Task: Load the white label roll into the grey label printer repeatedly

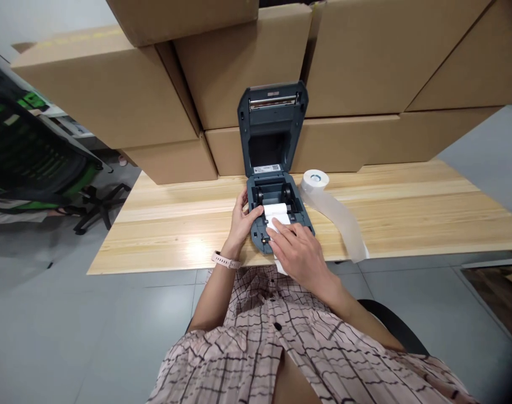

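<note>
Two bare hands meet at a dark blue-grey printer [267,178], which sits near the front edge of a pale wood-grained table [175,224], its lid [269,122] raised in front of stacked cardboard boxes [247,62]. Angled corners shape the lid's top, and across its inner face runs a shiny metallic bar [273,102] with a brownish band along it; below that is a deep, dark recess. A white sticker [267,168] with a small printed code lies near the hinge, its text too small to read. Inside the base, two black round holders [286,193] flank the bay, and white paper [276,209] lies over the front part, its end hanging past the front edge. The left hand [240,223] lies along the printer's left side, thumb over the rim beside the paper; I cannot tell whether it grips. The right hand [300,253] is open, its fingers spread flat on the paper. Just right of the printer stands a white roll [315,180], and a long translucent strip [340,216] trails from it to the table's edge.
</note>
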`<state>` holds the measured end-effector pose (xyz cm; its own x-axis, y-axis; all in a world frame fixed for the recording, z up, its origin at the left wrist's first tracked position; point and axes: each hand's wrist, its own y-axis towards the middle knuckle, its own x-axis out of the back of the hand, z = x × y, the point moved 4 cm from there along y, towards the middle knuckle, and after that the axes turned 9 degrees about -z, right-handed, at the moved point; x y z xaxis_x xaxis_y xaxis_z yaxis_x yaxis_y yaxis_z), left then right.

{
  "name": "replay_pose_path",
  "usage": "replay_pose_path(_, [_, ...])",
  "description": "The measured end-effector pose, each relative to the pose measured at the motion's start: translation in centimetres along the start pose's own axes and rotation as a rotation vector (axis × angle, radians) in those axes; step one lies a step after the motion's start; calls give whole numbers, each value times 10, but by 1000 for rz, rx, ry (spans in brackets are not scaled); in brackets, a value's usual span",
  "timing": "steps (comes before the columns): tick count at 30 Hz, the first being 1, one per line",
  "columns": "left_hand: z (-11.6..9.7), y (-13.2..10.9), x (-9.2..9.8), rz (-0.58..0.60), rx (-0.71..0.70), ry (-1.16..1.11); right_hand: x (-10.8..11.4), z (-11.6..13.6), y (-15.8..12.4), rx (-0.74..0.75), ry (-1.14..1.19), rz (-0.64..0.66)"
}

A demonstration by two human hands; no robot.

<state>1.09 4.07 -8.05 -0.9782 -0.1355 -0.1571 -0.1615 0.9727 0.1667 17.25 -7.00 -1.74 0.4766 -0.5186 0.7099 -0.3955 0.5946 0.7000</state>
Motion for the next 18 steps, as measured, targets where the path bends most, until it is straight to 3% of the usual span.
replay_pose_path(10, [-9, -5, -2, 12, 34, 15, 4, -3, -2, -42, 63, -37])
replay_pose_path(14, [-6, -3, 9, -94, 53, 87, 7, -5, -3, -45, 100, -42])
replay_pose_path(16, [-23, 12, 19, -192, -33, 173, 10, -7, -8, -31, 167, -45])
replay_pose_path(18, [-63, 40, 22, -222, -259, 220, 13, -9, -14, -25, 254, -41])
